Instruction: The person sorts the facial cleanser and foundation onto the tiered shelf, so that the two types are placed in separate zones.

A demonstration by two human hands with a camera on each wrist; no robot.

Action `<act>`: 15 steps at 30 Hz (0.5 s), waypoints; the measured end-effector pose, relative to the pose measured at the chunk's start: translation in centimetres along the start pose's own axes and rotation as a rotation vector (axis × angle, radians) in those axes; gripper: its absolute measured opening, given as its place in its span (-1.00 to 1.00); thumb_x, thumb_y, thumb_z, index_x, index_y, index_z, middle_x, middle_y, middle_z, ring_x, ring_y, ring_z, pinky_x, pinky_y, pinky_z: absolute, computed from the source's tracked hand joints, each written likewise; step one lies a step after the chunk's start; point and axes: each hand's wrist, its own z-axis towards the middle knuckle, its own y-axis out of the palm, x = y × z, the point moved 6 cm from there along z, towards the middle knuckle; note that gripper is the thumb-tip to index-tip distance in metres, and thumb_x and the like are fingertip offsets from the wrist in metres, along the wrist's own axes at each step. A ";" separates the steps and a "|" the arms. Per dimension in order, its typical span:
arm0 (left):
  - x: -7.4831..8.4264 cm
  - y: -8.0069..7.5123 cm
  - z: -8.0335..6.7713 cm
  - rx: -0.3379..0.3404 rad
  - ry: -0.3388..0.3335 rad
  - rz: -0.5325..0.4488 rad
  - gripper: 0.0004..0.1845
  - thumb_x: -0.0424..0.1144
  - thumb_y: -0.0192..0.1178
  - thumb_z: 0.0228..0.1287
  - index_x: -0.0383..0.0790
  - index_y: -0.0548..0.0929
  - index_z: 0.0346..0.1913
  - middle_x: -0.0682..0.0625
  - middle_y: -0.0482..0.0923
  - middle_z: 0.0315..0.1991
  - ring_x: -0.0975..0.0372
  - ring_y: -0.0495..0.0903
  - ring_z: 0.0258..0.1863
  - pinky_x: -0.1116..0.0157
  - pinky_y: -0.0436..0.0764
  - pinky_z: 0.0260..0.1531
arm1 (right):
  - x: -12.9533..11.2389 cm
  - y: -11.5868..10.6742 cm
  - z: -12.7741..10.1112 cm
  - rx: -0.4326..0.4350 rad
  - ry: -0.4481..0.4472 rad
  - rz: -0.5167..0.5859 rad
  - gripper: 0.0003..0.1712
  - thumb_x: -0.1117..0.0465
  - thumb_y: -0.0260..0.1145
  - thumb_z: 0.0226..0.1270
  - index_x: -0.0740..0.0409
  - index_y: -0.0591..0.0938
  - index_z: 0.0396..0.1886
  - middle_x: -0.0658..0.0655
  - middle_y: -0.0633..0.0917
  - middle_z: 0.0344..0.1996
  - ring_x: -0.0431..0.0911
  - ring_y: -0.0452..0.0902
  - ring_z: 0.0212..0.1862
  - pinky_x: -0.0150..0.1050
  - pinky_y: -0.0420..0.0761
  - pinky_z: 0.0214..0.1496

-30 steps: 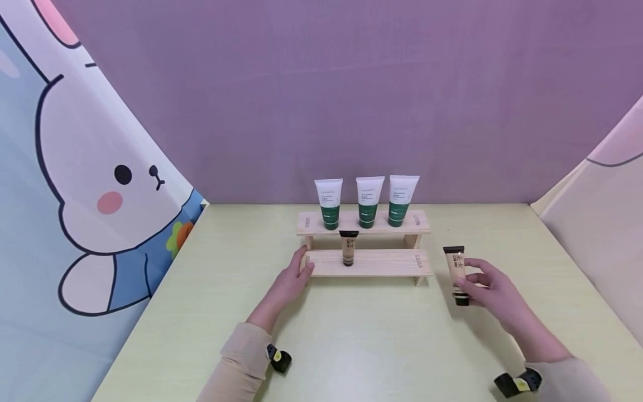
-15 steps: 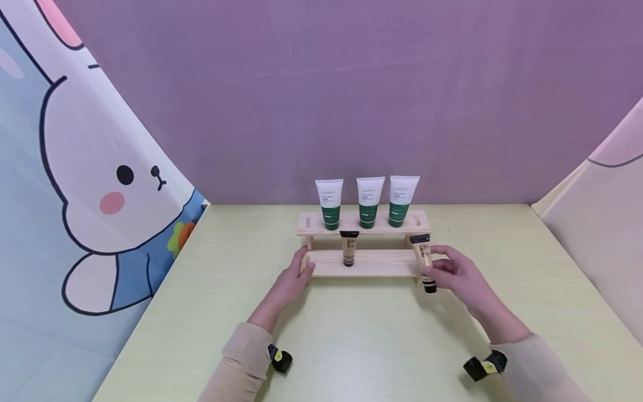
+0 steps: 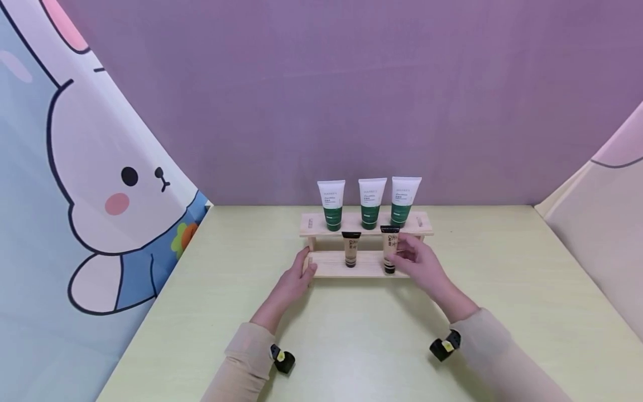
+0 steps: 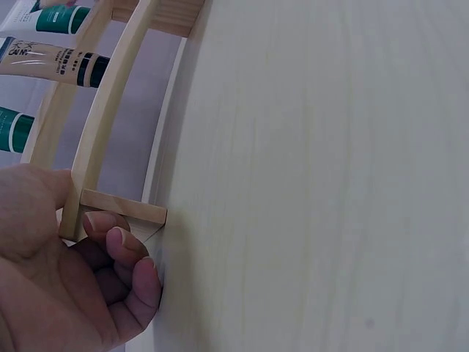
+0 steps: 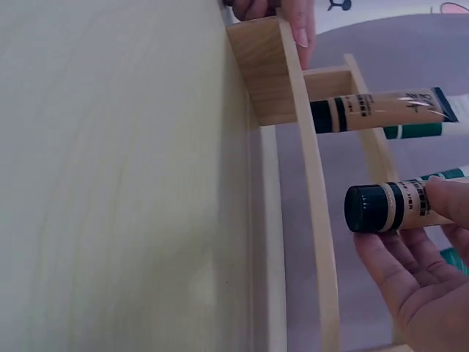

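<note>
My right hand pinches a beige tube with black ends between thumb and fingers. In the right wrist view this tube's black cap hangs just above the lower shelf board. A matching beige tube stands upright on the lower step of the wooden two-tier rack. My left hand grips the rack's left end; in the left wrist view its thumb lies over the board end and the fingers curl below by the side leg.
Three white-and-green tubes stand in a row on the upper step, the middle green tube among them. A pale table lies under the rack, with a purple backdrop behind. A rabbit-print cloth borders the left side.
My right hand has carried its beige tube leftward from beside the rack to over the right part of the lower step. The left hand has stayed at the rack's left end.
</note>
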 end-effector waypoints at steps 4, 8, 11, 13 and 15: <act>-0.1 0.2 0.0 -0.004 -0.014 -0.003 -0.41 0.17 -0.25 0.29 0.22 -0.08 0.34 -0.19 0.28 0.19 -0.15 0.29 0.11 -0.11 0.25 0.03 | -1.4 1.0 0.3 0.002 -0.039 -0.045 -0.63 0.34 0.23 0.14 0.25 0.41 -0.03 0.26 0.59 -0.19 0.05 0.53 -0.15 -0.22 0.51 -0.11; -0.1 0.3 0.1 -0.007 -0.024 -0.002 -0.42 0.19 -0.26 0.28 0.26 -0.09 0.33 -0.18 0.26 0.21 -0.15 0.27 0.12 -0.12 0.24 0.03 | -1.1 1.3 0.4 -0.023 -0.075 -0.065 -0.60 0.35 0.21 0.16 0.21 0.39 0.02 0.25 0.57 -0.15 0.06 0.51 -0.09 -0.19 0.49 -0.06; -0.3 0.3 0.1 -0.001 -0.032 -0.002 -0.42 0.18 -0.26 0.29 0.27 -0.09 0.33 -0.19 0.28 0.19 -0.15 0.29 0.11 -0.13 0.24 0.03 | 0.3 1.4 0.7 -0.048 -0.091 -0.068 -0.61 0.30 0.22 0.17 0.14 0.39 0.01 0.19 0.58 -0.16 0.00 0.51 -0.08 -0.25 0.48 -0.04; -0.4 0.2 0.1 0.005 -0.043 -0.008 -0.43 0.18 -0.25 0.29 0.28 -0.08 0.33 -0.18 0.30 0.19 -0.15 0.29 0.11 -0.13 0.24 0.03 | 0.8 1.4 0.9 -0.065 -0.092 -0.082 -0.60 0.29 0.23 0.16 0.13 0.39 0.01 0.19 0.58 -0.15 0.00 0.51 -0.08 -0.23 0.48 -0.03; -0.4 0.1 0.0 0.008 -0.042 -0.015 -0.43 0.16 -0.24 0.29 0.27 -0.07 0.33 -0.19 0.29 0.19 -0.16 0.29 0.11 -0.14 0.24 0.02 | 1.0 1.4 0.8 -0.072 -0.073 -0.097 -0.59 0.30 0.24 0.14 0.12 0.39 0.01 0.17 0.58 -0.15 0.00 0.51 -0.09 -0.21 0.49 -0.05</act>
